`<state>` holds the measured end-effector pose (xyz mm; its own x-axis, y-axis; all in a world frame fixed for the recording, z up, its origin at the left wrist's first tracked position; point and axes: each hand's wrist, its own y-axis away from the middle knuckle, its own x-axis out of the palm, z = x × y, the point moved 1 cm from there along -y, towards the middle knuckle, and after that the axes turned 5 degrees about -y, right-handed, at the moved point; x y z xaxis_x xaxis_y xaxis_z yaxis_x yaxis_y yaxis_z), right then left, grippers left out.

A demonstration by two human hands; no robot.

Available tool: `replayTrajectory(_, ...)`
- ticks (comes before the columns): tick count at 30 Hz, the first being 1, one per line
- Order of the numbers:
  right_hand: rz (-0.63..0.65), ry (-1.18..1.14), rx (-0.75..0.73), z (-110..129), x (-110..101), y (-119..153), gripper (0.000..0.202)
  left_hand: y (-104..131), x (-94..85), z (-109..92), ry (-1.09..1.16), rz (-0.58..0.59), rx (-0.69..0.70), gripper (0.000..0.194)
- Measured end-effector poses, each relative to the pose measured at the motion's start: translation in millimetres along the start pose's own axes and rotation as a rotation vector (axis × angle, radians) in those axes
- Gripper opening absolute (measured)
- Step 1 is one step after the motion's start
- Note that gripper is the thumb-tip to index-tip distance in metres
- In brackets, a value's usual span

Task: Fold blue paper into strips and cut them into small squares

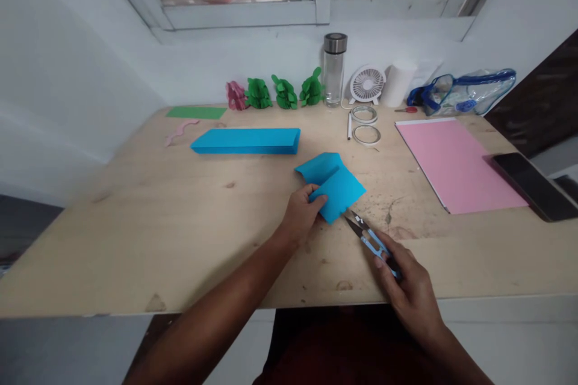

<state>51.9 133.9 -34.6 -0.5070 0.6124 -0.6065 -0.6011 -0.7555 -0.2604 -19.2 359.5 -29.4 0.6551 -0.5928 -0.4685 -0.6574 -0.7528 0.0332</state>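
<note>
A folded piece of blue paper [341, 192] is pinched between the thumb and fingers of my left hand [301, 213], its back flap standing partly open. My right hand [409, 286] grips a pair of blue-handled thread snips [372, 243]. Their dark blades are apart, with the tips at the lower right edge of the paper, where a small notch shows. I cannot tell whether the blades touch the paper. Behind my left hand, a long folded blue paper strip [246, 141] lies on the wooden table [180, 222].
Along the wall stand green paper shapes [285, 93], a pink one [235, 96], a glass bottle [334, 72] and a small fan [367, 84]. Tape rolls [366, 135] and a pen [349, 126] lie before them. Rightward are pink paper [465, 165], a phone [537, 186] and a clear pouch [487, 90].
</note>
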Motion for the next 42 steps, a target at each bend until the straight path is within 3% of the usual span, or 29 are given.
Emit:
replayTrajectory(6,0.009,0.024,-0.05,4,2,1,0.043,5,6.7,-5,-0.107,0.033,0.076,0.021)
replayTrajectory(11,0.009,0.054,-0.023,-1,0,6,0.042,5,10.9,-11,-0.667,0.065,0.442,0.054)
replayTrajectory(14,0.012,0.086,-0.043,-2,0,8,0.043,-4,6.8,-8,-0.852,0.102,0.599,0.047)
replayTrajectory(17,0.028,0.119,-0.085,3,2,7,0.045,-18,-0.3,0,-0.842,0.175,0.69,0.035)
replayTrajectory(21,0.066,0.118,-0.127,9,6,6,0.049,-35,-6.7,7,-0.811,0.244,0.839,0.036)
replayTrajectory(27,0.062,0.143,-0.201,11,11,7,0.05,-44,-3.0,10,-0.861,0.361,0.837,0.045)
replayTrajectory(37,0.023,0.246,-0.29,14,15,9,0.041,-31,9.8,22,-0.93,0.375,0.822,0.05)
replayTrajectory(42,0.022,0.259,-0.303,14,15,12,0.041,-34,8.6,16,-0.837,0.415,0.746,0.05)
